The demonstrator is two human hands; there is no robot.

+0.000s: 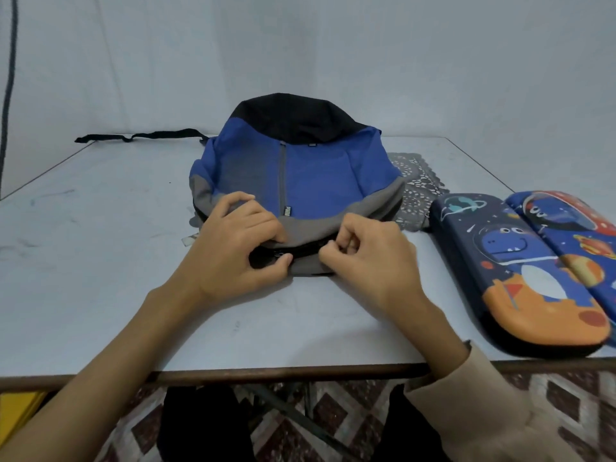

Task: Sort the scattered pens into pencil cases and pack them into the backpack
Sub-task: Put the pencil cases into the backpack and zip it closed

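Left hand (238, 241): fingers curled, gripping the backpack's (320, 175) grey near rim.
Right hand (363, 258): fingertips pinching at the zipper there.
Backpack: flat, mid-desk.
Pencil cases (533, 268): closed, desk's right edge.

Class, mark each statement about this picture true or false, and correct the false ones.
1. The left hand and the right hand both hold the backpack at its near edge. True.
2. The cases are packed inside the backpack. False: both pencil cases lie closed on the table, right of the backpack.
3. The backpack stands upright. False: it lies flat.
4. A black strap trails left from the backpack. True.
5. Loose pens lie on the table. False: none are visible.
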